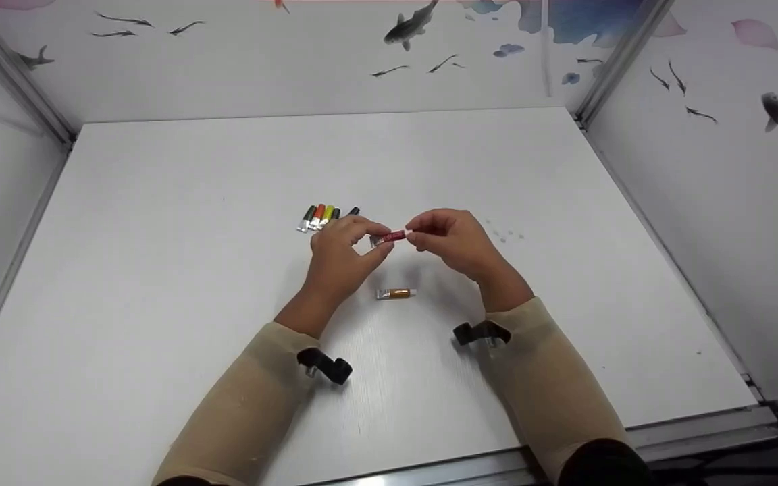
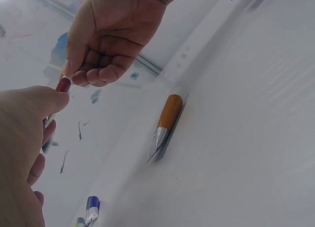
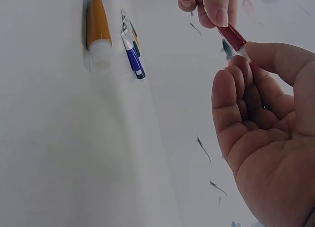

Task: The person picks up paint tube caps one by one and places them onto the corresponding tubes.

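Note:
Between both hands, above the white table, is a small dark red paint tube point(image 1: 394, 236). My left hand point(image 1: 345, 255) pinches its silver body between thumb and fingers. At the other end, the thumb and forefinger of my right hand point(image 1: 455, 241) pinch the white cap point(image 3: 243, 53); the remaining fingers are curled in. Below the hands an ochre paint tube point(image 1: 399, 293) with a white cap lies on the table. It shows large in the left wrist view, its silver end towards the lower left.
Beyond my left hand lies a row of paint tubes, among them an orange one point(image 1: 319, 214) and a yellow one point(image 1: 327, 214), partly hidden by that hand. Several small white caps point(image 1: 510, 233) are scattered right of my right hand. Panels with painted fish point(image 1: 409, 25) enclose the white table point(image 1: 159, 283).

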Demonstrator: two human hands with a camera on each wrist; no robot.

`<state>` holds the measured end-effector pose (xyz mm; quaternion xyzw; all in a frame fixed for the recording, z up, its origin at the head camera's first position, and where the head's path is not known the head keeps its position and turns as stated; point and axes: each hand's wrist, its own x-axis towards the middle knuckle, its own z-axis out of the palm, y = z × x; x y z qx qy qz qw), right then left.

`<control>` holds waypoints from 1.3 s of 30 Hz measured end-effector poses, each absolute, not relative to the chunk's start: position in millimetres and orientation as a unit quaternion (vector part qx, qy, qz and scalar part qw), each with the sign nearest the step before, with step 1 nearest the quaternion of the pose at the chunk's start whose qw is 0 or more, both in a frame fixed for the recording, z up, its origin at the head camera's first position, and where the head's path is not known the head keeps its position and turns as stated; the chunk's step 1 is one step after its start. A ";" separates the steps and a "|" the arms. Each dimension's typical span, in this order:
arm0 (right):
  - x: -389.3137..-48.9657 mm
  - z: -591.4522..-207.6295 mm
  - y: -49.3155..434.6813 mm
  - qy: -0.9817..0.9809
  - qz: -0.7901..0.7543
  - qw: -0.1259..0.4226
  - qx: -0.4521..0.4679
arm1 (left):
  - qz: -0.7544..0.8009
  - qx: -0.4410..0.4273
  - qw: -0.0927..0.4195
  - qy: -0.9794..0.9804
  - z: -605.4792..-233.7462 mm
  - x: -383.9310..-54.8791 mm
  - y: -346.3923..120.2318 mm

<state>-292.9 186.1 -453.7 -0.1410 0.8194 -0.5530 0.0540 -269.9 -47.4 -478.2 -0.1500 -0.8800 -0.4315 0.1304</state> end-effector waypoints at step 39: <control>-295.8 -441.1 206.4 0.775 -0.628 -0.009 -0.070 | -0.353 -0.131 0.003 -0.926 -486.5 -272.6 -43.1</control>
